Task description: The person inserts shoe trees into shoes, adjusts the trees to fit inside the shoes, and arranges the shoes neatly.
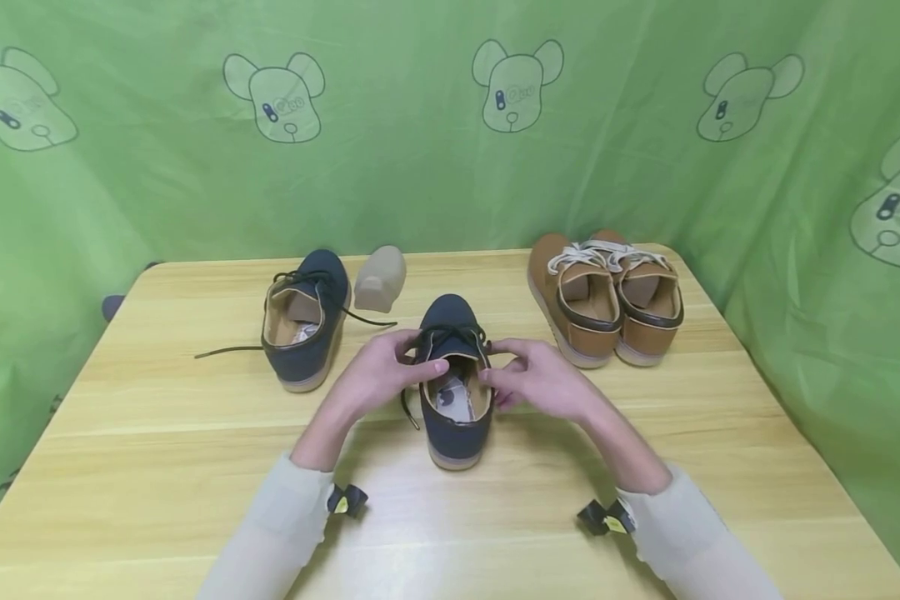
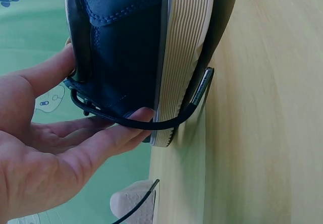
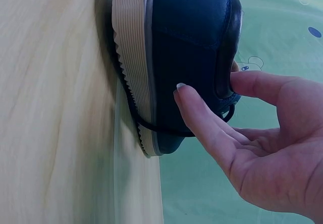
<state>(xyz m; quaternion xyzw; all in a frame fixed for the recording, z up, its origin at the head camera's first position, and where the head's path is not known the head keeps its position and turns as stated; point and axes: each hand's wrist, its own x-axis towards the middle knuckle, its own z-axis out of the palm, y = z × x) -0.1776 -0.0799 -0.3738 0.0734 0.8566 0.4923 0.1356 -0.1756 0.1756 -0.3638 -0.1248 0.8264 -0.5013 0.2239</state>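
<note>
A dark navy lace-up shoe [image 1: 456,433] stands on the table, toe pointing away, its beige ribbed sole [image 2: 187,47] down. My left hand [image 1: 381,371] grips its left side, thumb at the collar and fingers along the outer side by a dark shoelace [image 2: 151,125]. On the other side my right hand [image 1: 543,379] holds the shoe, its thumb at the collar edge [image 3: 229,47] and its fingers by the upper. Inside the shoe a pale printed insole [image 1: 453,398] shows. A second navy shoe [image 1: 300,362] stands to the left with its laces loose and a brown insert inside.
Behind and between the navy shoes lies a beige shoe insert [image 1: 381,279]. A pair of brown shoes [image 1: 585,340] with white laces stands at the back right. The wooden table [image 1: 157,467] is bordered by a green curtain [image 1: 420,183] at the back and sides.
</note>
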